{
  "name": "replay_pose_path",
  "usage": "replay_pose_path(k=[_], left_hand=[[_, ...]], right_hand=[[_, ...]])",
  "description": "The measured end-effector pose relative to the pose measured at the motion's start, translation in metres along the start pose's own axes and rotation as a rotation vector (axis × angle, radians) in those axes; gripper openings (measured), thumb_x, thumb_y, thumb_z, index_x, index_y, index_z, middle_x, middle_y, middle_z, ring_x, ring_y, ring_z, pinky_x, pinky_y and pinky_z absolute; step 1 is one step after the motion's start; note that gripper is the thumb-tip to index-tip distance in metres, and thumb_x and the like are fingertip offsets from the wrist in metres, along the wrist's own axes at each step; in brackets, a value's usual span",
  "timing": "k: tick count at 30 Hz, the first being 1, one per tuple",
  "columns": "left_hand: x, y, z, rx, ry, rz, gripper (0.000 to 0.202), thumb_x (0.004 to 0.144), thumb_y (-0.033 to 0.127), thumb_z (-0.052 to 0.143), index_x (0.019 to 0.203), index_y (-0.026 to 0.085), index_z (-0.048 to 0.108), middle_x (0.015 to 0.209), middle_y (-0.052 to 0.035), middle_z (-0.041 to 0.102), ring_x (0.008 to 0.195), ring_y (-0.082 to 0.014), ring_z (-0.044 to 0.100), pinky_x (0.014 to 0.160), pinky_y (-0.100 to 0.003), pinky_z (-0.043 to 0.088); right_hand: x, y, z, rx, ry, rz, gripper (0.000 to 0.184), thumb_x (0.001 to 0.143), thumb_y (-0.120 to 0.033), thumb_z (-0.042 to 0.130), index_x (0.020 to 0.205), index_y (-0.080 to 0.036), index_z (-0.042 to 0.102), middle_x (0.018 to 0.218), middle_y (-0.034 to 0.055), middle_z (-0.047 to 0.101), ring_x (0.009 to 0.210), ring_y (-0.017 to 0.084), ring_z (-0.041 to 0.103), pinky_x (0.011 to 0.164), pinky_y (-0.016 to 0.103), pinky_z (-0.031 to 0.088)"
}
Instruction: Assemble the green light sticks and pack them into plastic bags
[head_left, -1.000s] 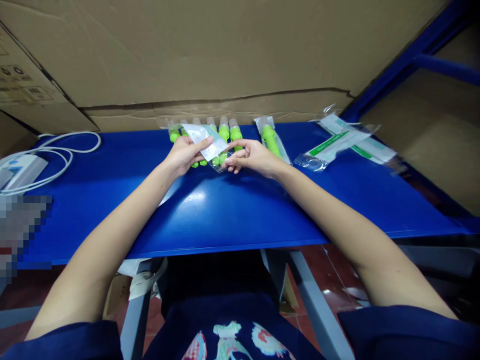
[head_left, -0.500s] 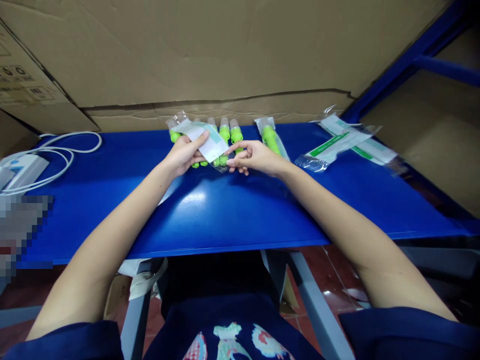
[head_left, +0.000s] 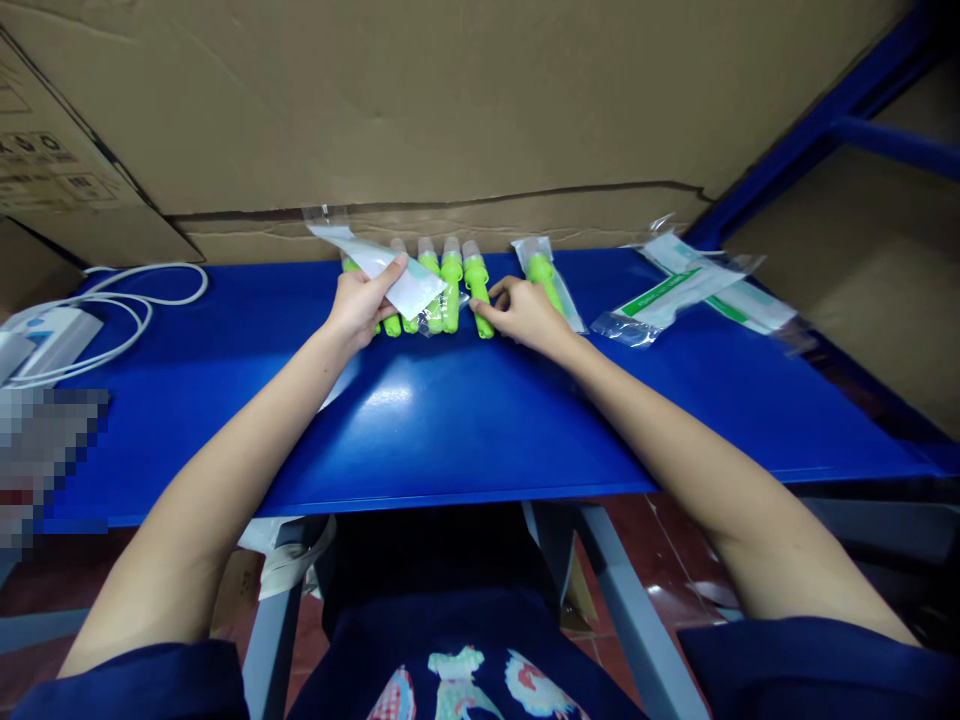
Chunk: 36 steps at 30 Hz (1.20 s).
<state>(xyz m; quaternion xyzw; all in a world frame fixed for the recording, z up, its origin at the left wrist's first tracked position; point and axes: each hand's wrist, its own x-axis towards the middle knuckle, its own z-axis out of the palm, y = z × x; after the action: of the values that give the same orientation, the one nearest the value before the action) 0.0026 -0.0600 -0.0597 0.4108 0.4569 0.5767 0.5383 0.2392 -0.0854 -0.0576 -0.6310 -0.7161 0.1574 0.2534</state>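
My left hand [head_left: 362, 308] is closed on a clear plastic packet [head_left: 409, 285] with a white, pale-green printed panel, held slanting over a row of lime-green tubes. My right hand [head_left: 525, 312] pinches the rightmost lime-green, torch-shaped tube with a clear cap [head_left: 478, 275] near its lower end. That tube stands a little apart from the other lime-green tubes [head_left: 451, 280], which lie side by side on the blue table; the packet and my left hand partly cover them. Right of my right hand lies a packet with a green tube inside [head_left: 541, 270].
Two crossed flat packets with green labels [head_left: 664, 300] lie at the right of the blue table [head_left: 465, 430]. A white cable [head_left: 142, 310] coils by a white box [head_left: 64, 340] at the left. Cardboard [head_left: 450, 110] walls the back; a blue metal frame [head_left: 810, 120] rises at right.
My right hand has left the packet's lower end and taken hold of the rightmost green tube. The packet, still in my left hand, has shifted slightly left.
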Motion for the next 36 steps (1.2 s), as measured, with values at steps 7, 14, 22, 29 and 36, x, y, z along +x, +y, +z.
replay_pose_path(k=[7,14,22,29,36], left_hand=[[0.0,0.002,-0.001,0.017,0.009,-0.012,0.039,0.077,0.043,0.093,0.094,0.017,0.068,0.092,-0.0124,0.082,0.108,-0.0321,0.08,0.1,-0.046,0.066],[0.009,0.005,-0.011,0.028,0.045,0.039,0.042,0.076,0.049,0.093,0.093,0.018,0.069,0.097,-0.015,0.082,0.115,-0.0339,0.078,0.101,-0.045,0.066],[0.026,0.007,-0.029,0.022,0.126,0.1,0.043,0.078,0.049,0.092,0.096,0.021,0.066,0.102,-0.0117,0.083,0.116,-0.0295,0.078,0.098,-0.038,0.067],[0.027,0.009,-0.032,0.017,0.192,0.102,0.042,0.079,0.045,0.092,0.103,0.019,0.069,0.095,-0.0092,0.083,0.109,-0.0277,0.08,0.089,-0.031,0.069],[0.029,0.008,-0.034,-0.003,0.141,0.109,0.044,0.077,0.049,0.093,0.102,0.02,0.069,0.097,-0.0112,0.083,0.113,-0.0297,0.079,0.097,-0.037,0.067]], right_hand=[[-0.003,-0.003,-0.002,0.213,-0.137,0.04,0.021,0.09,-0.019,0.069,0.073,-0.022,0.058,0.053,0.0033,0.065,0.043,0.016,0.062,0.045,0.027,0.048],[0.006,0.012,-0.028,0.553,-0.184,0.022,0.02,0.089,-0.03,0.078,0.075,-0.02,0.068,0.056,0.0031,0.066,0.041,0.012,0.055,0.035,0.024,0.046],[0.002,0.014,-0.058,0.637,-0.238,-0.037,0.017,0.088,-0.029,0.08,0.098,-0.016,0.076,0.059,-0.0009,0.066,0.042,0.011,0.056,0.042,0.025,0.05],[-0.007,0.011,-0.077,0.664,-0.408,-0.069,0.041,0.076,-0.036,0.093,0.11,-0.019,0.078,0.069,-0.0017,0.074,0.048,0.009,0.062,0.044,0.018,0.047],[-0.005,0.007,-0.069,0.653,-0.625,-0.096,0.039,0.069,-0.03,0.094,0.104,-0.02,0.079,0.067,-0.0042,0.075,0.043,0.006,0.059,0.039,0.015,0.043]])
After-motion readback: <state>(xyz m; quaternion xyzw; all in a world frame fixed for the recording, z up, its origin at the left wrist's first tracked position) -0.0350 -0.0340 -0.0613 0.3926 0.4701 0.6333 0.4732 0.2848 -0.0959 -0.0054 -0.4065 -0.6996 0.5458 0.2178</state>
